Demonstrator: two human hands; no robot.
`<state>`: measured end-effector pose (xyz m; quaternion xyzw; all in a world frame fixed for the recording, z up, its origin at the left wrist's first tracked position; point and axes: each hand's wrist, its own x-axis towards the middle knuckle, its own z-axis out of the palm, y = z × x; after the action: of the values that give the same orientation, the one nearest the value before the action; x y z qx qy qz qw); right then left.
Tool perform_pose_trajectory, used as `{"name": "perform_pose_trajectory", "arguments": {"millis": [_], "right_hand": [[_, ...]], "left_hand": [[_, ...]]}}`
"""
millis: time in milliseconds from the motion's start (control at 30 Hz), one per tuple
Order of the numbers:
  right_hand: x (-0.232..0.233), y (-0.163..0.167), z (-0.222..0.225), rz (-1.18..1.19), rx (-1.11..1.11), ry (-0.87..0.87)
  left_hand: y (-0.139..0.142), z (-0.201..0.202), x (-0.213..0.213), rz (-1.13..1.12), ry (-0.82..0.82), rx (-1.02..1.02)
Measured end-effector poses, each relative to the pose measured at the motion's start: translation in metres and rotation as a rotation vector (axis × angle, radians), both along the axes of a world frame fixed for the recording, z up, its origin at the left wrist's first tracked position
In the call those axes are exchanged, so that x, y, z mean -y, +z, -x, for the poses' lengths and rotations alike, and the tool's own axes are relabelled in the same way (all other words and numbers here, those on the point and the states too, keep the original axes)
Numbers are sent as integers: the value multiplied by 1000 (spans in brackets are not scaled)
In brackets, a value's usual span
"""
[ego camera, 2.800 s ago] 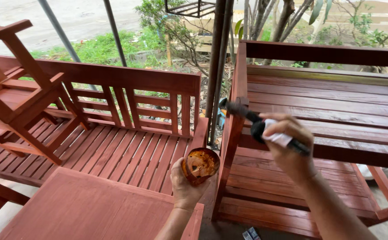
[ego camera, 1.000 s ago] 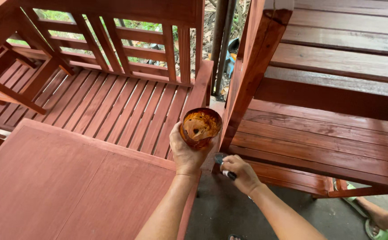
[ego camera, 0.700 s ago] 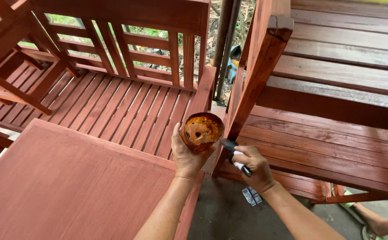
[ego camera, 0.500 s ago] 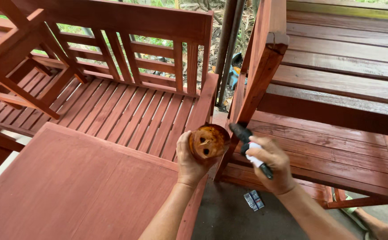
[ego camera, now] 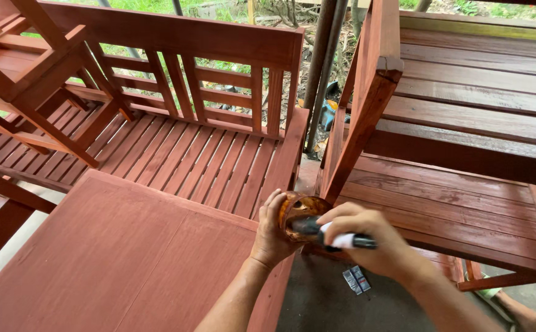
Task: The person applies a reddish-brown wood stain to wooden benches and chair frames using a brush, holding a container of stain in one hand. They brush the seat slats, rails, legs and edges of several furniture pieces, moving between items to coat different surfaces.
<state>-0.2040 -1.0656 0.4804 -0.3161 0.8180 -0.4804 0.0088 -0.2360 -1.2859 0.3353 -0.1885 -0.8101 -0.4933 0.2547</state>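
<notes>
Lowered since half a second ago, the right hand (ego camera: 375, 246) now dips its brush (ego camera: 335, 237) into the paint cup (ego camera: 298, 215); bristles are hidden inside and blurred. Its grip wraps the brush handle, while the left hand (ego camera: 274, 237) clasps the cup above the flat red surface (ego camera: 114, 258). Beyond stand a slatted bench (ego camera: 200, 154), stacked red furniture (ego camera: 477, 123) and dark poles (ego camera: 320, 67).

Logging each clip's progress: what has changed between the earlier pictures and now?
The right hand, gripping the black-handled paintbrush, moved in from the bench side and brought the brush tip into the small round stain-smeared paint container. The left hand kept holding that container, now lower and tipped toward the brush. The red-brown slatted wooden bench stayed put.
</notes>
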Motion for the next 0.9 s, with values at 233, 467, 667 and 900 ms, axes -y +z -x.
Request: {"name": "perform_pose_trajectory", "arguments": {"millis": [233,467,667,900], "right_hand": [[33,-46,7,-26,54,-39],[48,-77,-6,152,-14,-251],[51,-73,-5,216,-169,-448],[61,-64,7,71,151,-557]], "left_hand": [[-2,-10,2,1,-45,66],[-3,-6,9,84,29,63],[11,-3,10,117,29,143],[9,-10,2,68,53,131]]}}
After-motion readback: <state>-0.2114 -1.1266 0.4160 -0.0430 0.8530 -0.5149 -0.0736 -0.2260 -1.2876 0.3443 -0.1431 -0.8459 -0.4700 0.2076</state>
